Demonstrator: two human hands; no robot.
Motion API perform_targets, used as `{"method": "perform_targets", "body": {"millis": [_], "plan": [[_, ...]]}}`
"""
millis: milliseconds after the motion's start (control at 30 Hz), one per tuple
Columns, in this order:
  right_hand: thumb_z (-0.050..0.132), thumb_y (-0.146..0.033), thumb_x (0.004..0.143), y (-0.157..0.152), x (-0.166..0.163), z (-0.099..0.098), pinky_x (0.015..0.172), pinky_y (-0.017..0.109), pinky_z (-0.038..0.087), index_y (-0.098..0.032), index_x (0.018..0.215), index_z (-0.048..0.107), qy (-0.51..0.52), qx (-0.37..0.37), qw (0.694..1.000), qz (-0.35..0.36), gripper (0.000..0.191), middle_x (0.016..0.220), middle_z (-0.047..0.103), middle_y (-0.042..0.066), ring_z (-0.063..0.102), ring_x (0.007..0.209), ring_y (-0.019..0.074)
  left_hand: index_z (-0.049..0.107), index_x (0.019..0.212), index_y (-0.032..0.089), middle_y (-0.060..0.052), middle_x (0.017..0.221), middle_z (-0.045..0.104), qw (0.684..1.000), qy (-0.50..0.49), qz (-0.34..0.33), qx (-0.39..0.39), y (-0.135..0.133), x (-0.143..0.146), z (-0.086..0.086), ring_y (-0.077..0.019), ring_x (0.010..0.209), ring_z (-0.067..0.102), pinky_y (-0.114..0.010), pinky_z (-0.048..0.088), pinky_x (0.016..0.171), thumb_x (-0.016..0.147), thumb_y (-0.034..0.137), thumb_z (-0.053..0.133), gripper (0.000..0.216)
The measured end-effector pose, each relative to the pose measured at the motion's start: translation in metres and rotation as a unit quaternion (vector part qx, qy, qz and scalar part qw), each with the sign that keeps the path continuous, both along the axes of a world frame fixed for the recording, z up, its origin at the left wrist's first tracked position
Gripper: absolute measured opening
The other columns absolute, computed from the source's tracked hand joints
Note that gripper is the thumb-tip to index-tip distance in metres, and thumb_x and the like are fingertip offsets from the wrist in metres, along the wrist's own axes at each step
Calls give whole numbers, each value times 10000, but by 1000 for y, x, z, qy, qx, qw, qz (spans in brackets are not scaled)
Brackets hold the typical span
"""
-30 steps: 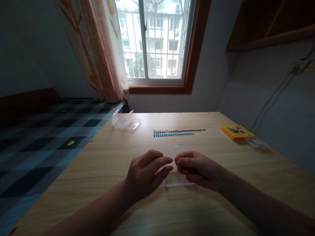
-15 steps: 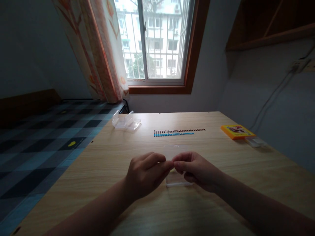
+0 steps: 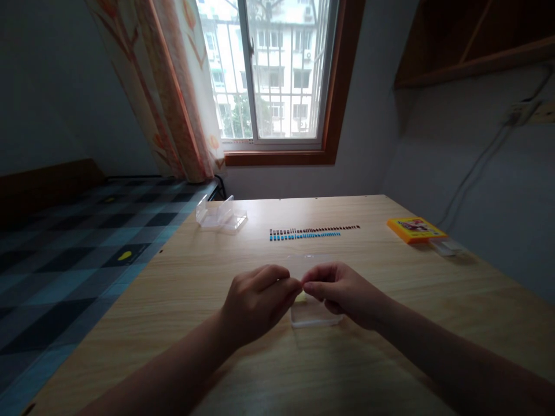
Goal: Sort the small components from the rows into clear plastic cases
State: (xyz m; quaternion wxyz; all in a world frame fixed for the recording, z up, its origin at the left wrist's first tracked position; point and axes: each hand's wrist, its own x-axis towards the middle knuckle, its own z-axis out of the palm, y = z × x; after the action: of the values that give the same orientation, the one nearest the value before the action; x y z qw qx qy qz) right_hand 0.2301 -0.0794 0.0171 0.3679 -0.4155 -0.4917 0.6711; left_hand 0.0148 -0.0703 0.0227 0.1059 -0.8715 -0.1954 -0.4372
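My left hand [image 3: 260,303] and my right hand [image 3: 342,294] meet fingertip to fingertip over a clear plastic case [image 3: 316,318] on the table. Both are closed in a pinch. Whatever is between the fingertips is too small and too covered to make out. Just below them, a small pale yellow piece [image 3: 300,297] shows over the case, partly behind my left fingers. Beyond the hands lie two long rows of tiny pieces, a dark brown row [image 3: 314,230] and a blue row [image 3: 304,236] nearer to me.
Opened clear plastic boxes [image 3: 223,216] stand at the table's back left. A yellow-orange box [image 3: 416,229] lies at the right, with a small clear case [image 3: 446,247] beside it. A checked bed [image 3: 87,277] borders the wooden table [image 3: 173,306] on the left.
The view has shifted slightly. My hands stay pinched together over the case, with small finger movements, and the yellow piece shows more clearly. The rows and boxes look the same.
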Motion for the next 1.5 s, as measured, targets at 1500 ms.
{"method": "perform_targets", "body": {"millis": [1500], "plan": [[645, -139, 849, -3, 23, 12, 607, 248, 313, -242, 812, 807, -523, 396, 741, 140, 195, 762, 703, 1, 559, 617, 107, 689, 754, 191, -11, 763, 697, 956, 166, 117, -210, 17, -9, -10, -146, 612, 636, -252, 409, 552, 955, 306, 602, 247]]}}
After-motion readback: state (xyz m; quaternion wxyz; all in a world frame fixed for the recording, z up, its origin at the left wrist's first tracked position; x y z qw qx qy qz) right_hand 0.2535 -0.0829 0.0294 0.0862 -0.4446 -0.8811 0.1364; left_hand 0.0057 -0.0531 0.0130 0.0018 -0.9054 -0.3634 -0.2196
